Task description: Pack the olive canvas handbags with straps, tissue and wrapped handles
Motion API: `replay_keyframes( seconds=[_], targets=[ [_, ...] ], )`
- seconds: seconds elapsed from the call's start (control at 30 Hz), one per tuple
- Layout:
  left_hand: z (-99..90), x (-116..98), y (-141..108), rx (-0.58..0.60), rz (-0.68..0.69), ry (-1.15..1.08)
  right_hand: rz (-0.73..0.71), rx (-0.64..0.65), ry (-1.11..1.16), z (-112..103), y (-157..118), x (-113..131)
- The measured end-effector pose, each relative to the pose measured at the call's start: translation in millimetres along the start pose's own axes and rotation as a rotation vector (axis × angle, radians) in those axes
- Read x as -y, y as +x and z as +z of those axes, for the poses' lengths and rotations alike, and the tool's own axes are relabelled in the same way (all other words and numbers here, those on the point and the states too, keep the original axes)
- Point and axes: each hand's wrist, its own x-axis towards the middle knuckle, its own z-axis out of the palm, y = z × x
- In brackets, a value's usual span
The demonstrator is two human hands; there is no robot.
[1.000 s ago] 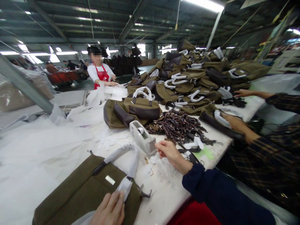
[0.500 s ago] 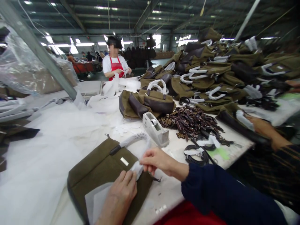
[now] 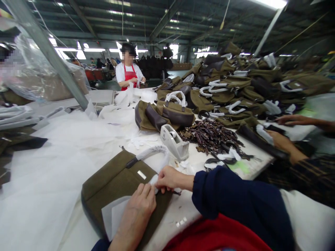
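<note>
An olive-green handbag (image 3: 112, 181) with a small metal plate lies flat on the table before me. Its looped handle (image 3: 157, 149) is wrapped in white material, with a dark end tab showing. Near the handle's closer end, my left hand (image 3: 140, 205) rests on the bag with fingers curled over the wrapped part. Right beside it, my right hand (image 3: 170, 178) pinches the same wrapped end; what lies between the fingertips is mostly hidden. A thin white sheet (image 3: 113, 212) sits on the bag under my left wrist.
A grey tape dispenser (image 3: 175, 142) stands beyond my right hand. Behind it are another handbag (image 3: 167, 115), a heap of dark straps (image 3: 211, 136) and a big pile of bags (image 3: 235, 83). White sheets (image 3: 52, 167) cover the left. Co-worker's hands (image 3: 282, 141) handle a bag at right.
My right hand has come down and closer to my left hand at the handle's wrapped end. A co-worker's second hand has come into view at the right.
</note>
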Motion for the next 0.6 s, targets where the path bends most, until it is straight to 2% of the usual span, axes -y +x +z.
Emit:
replay_keyframes(
  seconds=[0.23, 0.43, 0.5, 0.6],
  targets=[
    [-1.8, -2, -1, 0.048, -0.047, -0.035, 0.006, 0.043, -0.155, -2, 5, 2],
    [-4.6, 4, -6, -0.014, -0.097, -0.119, -0.058, 0.029, -0.283, -16, 2, -10],
    [-5.3, 7, -8, -0.028, -0.133, -0.164, -0.161, 0.037, -0.348, -23, -2, -16],
    [-6.6, 9, -8, -0.05, -0.144, -0.192, -0.501, -0.146, -0.499, -31, -5, -21]
  ],
)
